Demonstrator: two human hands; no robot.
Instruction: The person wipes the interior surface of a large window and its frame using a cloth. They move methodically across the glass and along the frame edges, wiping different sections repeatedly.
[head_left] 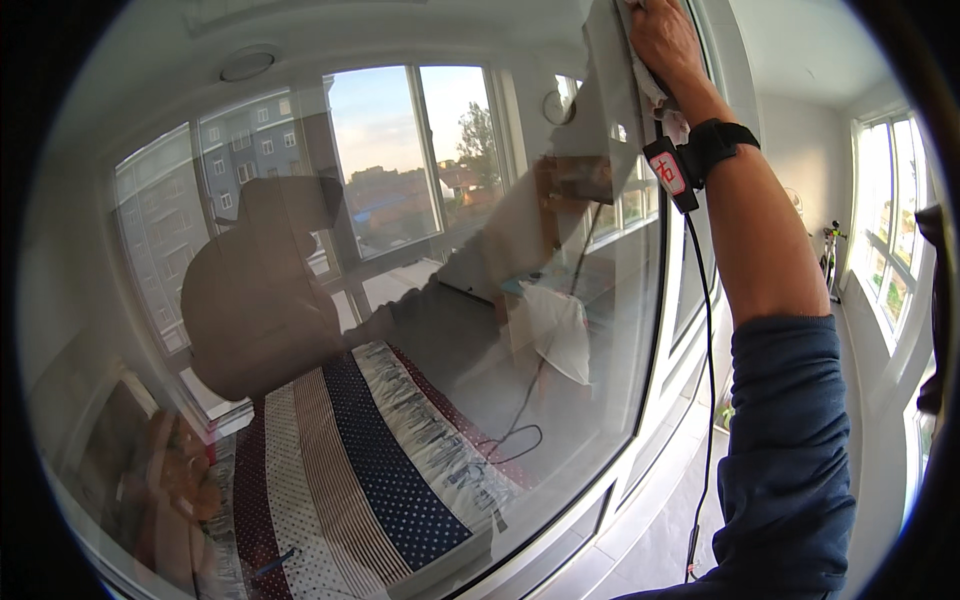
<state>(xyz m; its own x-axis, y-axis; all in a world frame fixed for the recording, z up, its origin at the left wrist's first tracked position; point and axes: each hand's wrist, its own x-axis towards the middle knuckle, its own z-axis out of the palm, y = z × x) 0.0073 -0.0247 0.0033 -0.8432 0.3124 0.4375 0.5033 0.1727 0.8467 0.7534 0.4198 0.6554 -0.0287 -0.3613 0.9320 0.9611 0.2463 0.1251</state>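
Observation:
My right hand (665,42) is raised high at the top of the view, beside the edge of a large glass pane (600,420). Its fingers are closed on a pale, crumpled cloth (648,88), which hangs down along the pane's side by the white window frame (650,425). The fingertips are partly cut off by the upper edge. A black strap with a small device (672,172) is around my right wrist, and a black cable (708,350) runs down from it. My left hand is out of view.
Behind the glass lies a bed cover (385,470) with patterned stripes. The pane carries reflections of a person's dark outline and of windows. To the right, a passage has bright windows (885,220) and a bicycle-like object (830,245) at its far end.

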